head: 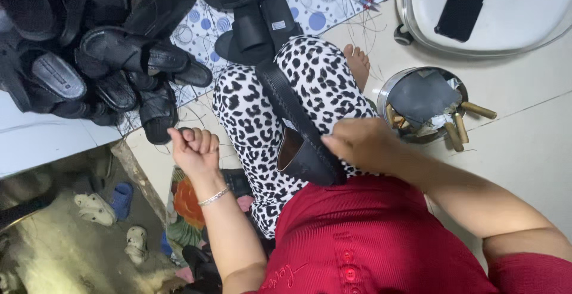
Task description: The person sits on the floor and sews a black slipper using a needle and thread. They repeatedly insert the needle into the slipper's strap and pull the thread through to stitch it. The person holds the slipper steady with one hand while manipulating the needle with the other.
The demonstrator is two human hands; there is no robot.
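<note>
The black slipper (pixel 301 133) lay along the knee in spotted trousers, and the right hand (pixel 357 145) gripped its heel end with closed fingers. The left hand (pixel 195 148), just beside it, was raised in a loose fist, perhaps pinching thread. Beyond it lay a pile of black slippers (pixel 101 49); beyond the right hand stood a metal tin (pixel 426 103)

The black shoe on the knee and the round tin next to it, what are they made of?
The shoe, held by the right hand, looks like smooth leather or imitation leather: matte black with a faint sheen and a stitched-looking edge. The tin looks like shiny bare metal: its silvery rim reflects light.
</note>
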